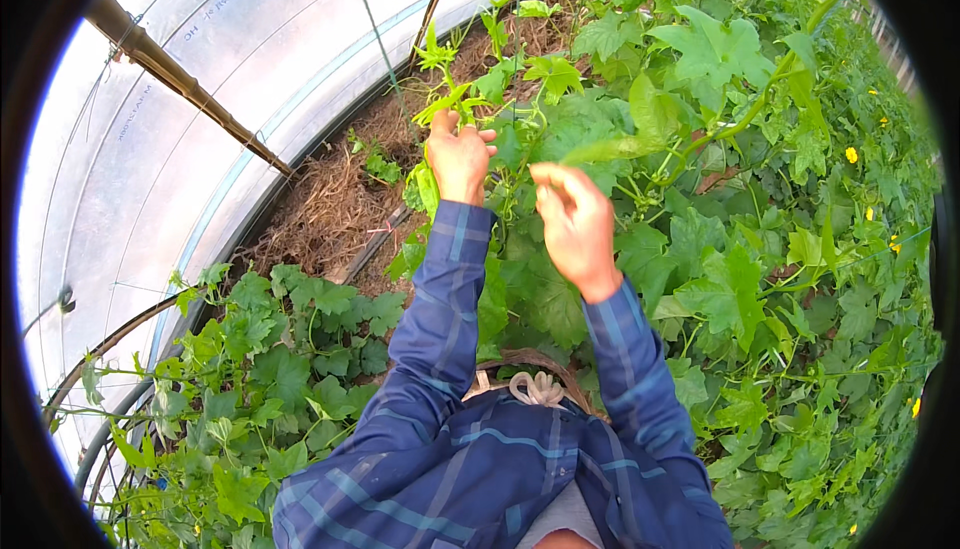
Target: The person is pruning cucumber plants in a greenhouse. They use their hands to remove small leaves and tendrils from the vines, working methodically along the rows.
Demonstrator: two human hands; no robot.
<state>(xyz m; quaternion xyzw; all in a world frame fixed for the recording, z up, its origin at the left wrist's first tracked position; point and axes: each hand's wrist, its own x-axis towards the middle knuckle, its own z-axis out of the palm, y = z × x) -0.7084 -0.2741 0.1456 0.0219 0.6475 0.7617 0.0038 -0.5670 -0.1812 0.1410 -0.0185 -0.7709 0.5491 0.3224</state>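
Observation:
My left hand (459, 157) is closed around a climbing vine shoot (448, 84), whose pale young leaves stick out above the fingers. Beside that shoot a thin green string (375, 31) runs down from the top of the view. My right hand (574, 230) is a short way to the right, with thumb and fingers curled close together. A long green leaf (611, 148) passes just above its fingertips; whether they pinch anything is not visible. Between the hands are tendrils and thin stems, with broad lobed leaves (589, 125) behind them.
Clear plastic sheeting (225, 46) curves along the left over a bamboo pole (187, 88). Dry straw (322, 211) covers soil beside it. Dense vines with yellow flowers (851, 154) fill the right, and a thick stem (750, 114) arches there. Looped pale cord (536, 388) lies at my waist.

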